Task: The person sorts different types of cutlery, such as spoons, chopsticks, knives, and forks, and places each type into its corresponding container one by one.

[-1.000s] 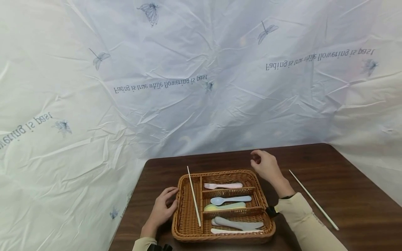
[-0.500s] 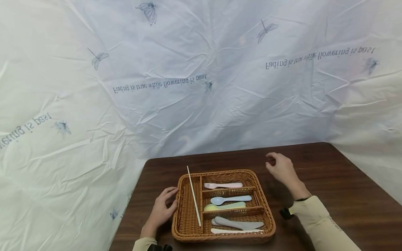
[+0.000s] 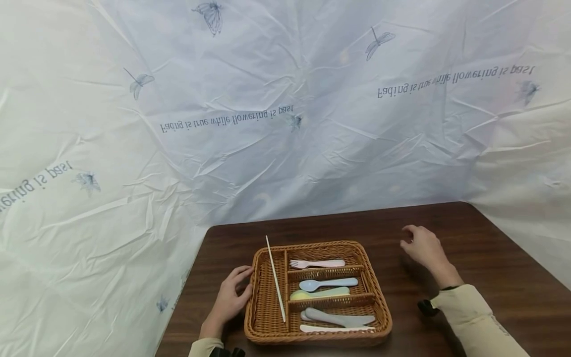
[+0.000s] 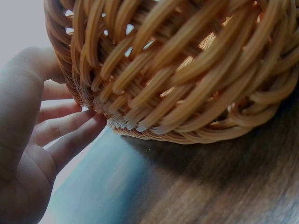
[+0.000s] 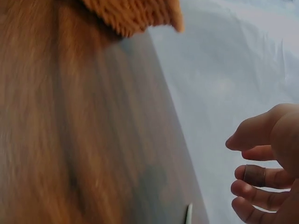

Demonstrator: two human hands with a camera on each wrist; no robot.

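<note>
My left hand (image 3: pixel 228 299) rests at the left side of a brown wicker cutlery basket (image 3: pixel 384 327); in the left wrist view its fingertips touch the woven wall (image 4: pixel 154 84). Over the table to the right of the basket, my right hand (image 3: pixel 424 246) hangs with loosely bent fingers and holds nothing. A pale chopstick (image 3: pixel 275 280) lies slanted in the basket's left compartment, its far end over the back rim. Another chopstick's tip (image 5: pixel 188 214) shows near my right hand in the right wrist view; the arm hides that chopstick in the head view.
Right-hand compartments hold a pink fork (image 3: pixel 316 264), a light-blue spoon (image 3: pixel 327 284), a yellow-green spoon (image 3: pixel 325 293), and grey and white knives (image 3: pixel 336 318) at the front. The basket stands on a dark wooden table (image 3: pixel 339 225). A pale printed sheet (image 3: pixel 285 163) hangs behind and beside it.
My right hand has moved right and slightly nearer, away from the basket, and its arm now covers the chopstick on the table. My left hand and the basket have stayed in place.
</note>
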